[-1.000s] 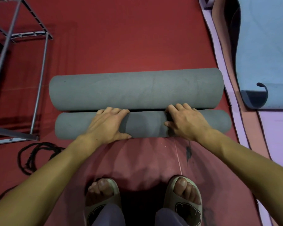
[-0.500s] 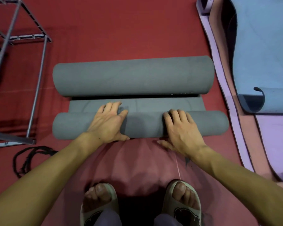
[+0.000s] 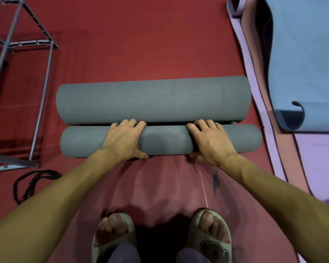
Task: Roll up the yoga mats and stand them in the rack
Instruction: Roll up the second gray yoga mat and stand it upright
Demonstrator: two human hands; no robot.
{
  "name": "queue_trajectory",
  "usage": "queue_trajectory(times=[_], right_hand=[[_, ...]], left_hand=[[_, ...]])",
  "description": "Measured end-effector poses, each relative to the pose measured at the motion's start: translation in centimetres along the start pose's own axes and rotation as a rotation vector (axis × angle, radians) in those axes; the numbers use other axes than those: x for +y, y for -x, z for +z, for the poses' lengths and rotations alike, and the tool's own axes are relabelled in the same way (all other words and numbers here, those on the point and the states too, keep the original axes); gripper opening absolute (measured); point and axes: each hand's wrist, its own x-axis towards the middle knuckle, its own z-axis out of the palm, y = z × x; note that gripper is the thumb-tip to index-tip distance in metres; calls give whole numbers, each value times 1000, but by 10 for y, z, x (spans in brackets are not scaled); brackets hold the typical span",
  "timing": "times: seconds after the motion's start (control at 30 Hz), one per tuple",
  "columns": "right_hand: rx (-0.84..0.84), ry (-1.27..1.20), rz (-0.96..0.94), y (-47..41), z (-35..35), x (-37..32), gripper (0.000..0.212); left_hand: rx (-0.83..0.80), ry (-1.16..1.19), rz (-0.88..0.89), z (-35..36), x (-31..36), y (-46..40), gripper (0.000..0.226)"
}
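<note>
Where the red floor covering [image 3: 144,35] fills almost the whole view, I see it wrinkled into folds on the near side, just ahead of my feet. Along the right edge lie the flat mats: a light blue mat [image 3: 308,54] with its near end curled up into a small lip, and a lilac mat [image 3: 254,76] partly under it, running from far to near.

In the middle sits the grey yoga mat [image 3: 152,99], wound from both ends into two rolls that lie left to right, side by side and touching. The far roll is the thicker one; the near roll [image 3: 165,141] is thinner and sits slightly further right. Only a dark sliver of gap shows between them.

At the far left stands the metal rack [image 3: 44,88], an open frame of grey bars, well apart from the grey mat and holding nothing that I can see.

My left hand [image 3: 123,139] lies over the near roll left of centre, fingers curled over its top into the seam between the rolls, thumb tucked at the near underside. My right hand [image 3: 209,141] grips the same roll right of centre in the same way, thumb low against the floor covering.

Near the bottom are two pale slide sandals [image 3: 213,247]. A dark cord [image 3: 29,185] lies coiled on the floor near the rack's foot.
</note>
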Motion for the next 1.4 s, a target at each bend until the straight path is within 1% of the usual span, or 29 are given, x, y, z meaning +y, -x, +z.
queue_trajectory(times=[0.13,0.27,0.37,0.43,0.5,0.57,0.63,0.67,0.73,0.77,0.8,0.9,1.0,1.07,1.13,1.2,1.3,1.37,1.4], right_hand=[[-54,-9,-13,-5,-4,5,102],[-222,-54,-58,-6,-17,7,94],[-427,-115,-69,-2,-26,2,93],[-568,-163,-95,6,-27,-2,99],[-588,-176,-144,17,-22,-4,107],[-552,-145,-185,22,-21,-6,108],[-559,-123,-205,20,-22,-7,105],[-580,-134,-200,17,-22,-7,104],[-627,-185,-175,12,-23,-5,105],[-646,-211,-168,11,-24,-3,104],[-657,-227,-166,10,-25,-1,103],[-661,-231,-181,9,-27,-3,98],[-645,-243,-193,10,-26,-3,93],[-642,-244,-199,10,-26,-2,93],[-640,-249,-208,11,-25,1,91],[-640,-271,-208,9,-23,4,90],[-626,-287,-202,7,-18,10,97],[-579,-280,-176,7,-16,13,102],[-533,-255,-170,7,-16,14,101]], left_hand=[[-72,42,1,-7,1,-2,100],[-214,116,26,-15,-3,4,100],[-389,194,73,-13,-8,13,102],[-547,320,96,-9,-13,24,91],[-631,391,87,-2,-15,35,85],[-613,345,99,1,-13,42,91],[-529,240,157,-3,-14,41,100],[-425,213,182,-7,-16,38,106],[-161,167,164,-14,-22,27,120],[-85,118,136,-19,-24,21,127],[-65,78,108,-24,-25,17,132],[-127,133,46,-30,-19,10,136],[-135,172,64,-25,-11,14,133],[-170,219,96,-18,-6,23,129],[-204,209,162,-8,-2,33,123],[-222,172,215,3,1,43,111],[-228,209,202,11,4,49,97],[-230,231,192,9,5,49,93],[-232,233,188,7,5,49,91]])
